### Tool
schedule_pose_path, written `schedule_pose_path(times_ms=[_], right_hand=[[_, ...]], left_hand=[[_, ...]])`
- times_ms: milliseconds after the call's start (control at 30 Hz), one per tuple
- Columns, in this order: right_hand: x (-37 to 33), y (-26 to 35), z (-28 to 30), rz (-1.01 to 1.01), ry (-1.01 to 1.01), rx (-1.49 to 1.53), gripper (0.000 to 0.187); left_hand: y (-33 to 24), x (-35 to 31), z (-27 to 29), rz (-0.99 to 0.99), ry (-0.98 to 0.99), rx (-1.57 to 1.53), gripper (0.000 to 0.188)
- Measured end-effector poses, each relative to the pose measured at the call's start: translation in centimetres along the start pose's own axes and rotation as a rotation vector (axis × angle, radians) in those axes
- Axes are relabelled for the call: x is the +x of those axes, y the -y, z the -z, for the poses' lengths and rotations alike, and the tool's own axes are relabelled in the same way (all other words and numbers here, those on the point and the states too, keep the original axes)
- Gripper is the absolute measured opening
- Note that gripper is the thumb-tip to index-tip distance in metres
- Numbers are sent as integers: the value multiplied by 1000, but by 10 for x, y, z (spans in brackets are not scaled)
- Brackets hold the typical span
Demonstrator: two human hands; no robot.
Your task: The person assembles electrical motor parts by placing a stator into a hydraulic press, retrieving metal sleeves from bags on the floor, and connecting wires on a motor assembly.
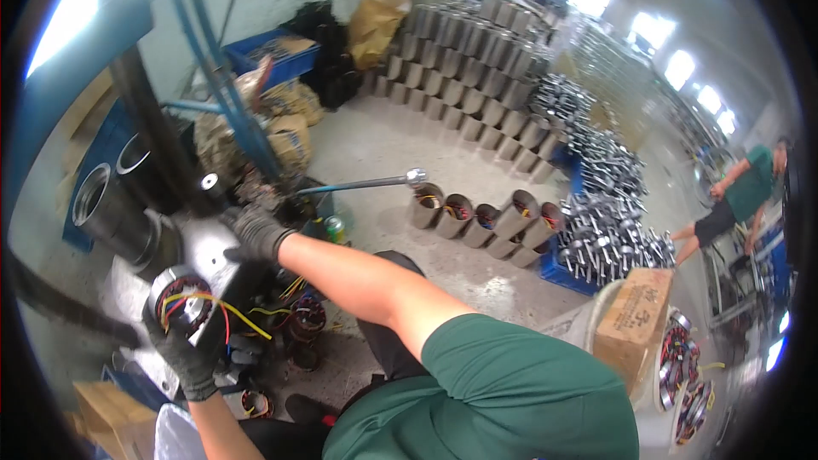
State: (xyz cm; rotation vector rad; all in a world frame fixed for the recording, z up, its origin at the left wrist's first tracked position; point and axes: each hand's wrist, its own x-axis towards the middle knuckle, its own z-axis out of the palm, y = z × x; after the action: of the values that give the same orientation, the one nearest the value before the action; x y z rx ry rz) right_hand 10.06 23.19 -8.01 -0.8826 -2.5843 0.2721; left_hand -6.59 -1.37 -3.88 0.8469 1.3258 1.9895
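Dark-columned machine takes up the left side, its pale metal plate at working height. Rows of grey metal cylinders stacked on the floor beyond.

Right arm: green short sleeve, reaching across the front of the body toward the machine, elbow only slightly bent, forearm angled up and to the left. Left forearm: rises from the lower edge, leaning left, wrist close to straight.

Dark metal sleeve tilted at the machine, open end upward, above and left of both hands.

Left hand: dark glove, fingers curled round the lower left side of a wound stator, gripping it. Right hand: same glove, back of hand upward, fingers pointing up and left, at the right edge of the plate. Fingertips partly lost in dark clutter; cannot tell whether it holds anything.

Stator: near the plate's lower edge, wound face tipped toward the wearer; cannot tell if it also rests on the machine. Small cylinder, light-topped, just past the right fingers. Yellow wire trails rightward off the stator; red wire hangs down.
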Motion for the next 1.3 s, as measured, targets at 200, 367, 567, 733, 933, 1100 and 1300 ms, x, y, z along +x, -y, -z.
schedule_pose_path(times_ms=[200, 367, 567, 733, 933, 1100, 1300], right_hand=[[-27, -4, 15, -17, 34, 0, 92], [-45, 50, 56, 142, -242, 23, 57], [-105, 92, 96, -502, 619, 1587, 52], [-110, 81, 73, -550, 490, 1854, 39], [-90, 63, 110, -97, -397, 1771, 44], [-87, 80, 112, -127, -590, 1664, 44], [-84, 99, 76, -79, -408, 1831, 68]], left_hand=[[3, -6, -28, -138, 236, 166, 54], [-6, -7, -42, -177, 311, 233, 37], [-4, -15, -84, -635, 502, 821, 71], [-3, -11, -93, -385, 451, 714, 69], [7, 1, -42, -793, 290, 824, 29], [36, -22, -96, 657, 415, -554, 49], [55, 4, -77, 244, 412, 192, 53]])
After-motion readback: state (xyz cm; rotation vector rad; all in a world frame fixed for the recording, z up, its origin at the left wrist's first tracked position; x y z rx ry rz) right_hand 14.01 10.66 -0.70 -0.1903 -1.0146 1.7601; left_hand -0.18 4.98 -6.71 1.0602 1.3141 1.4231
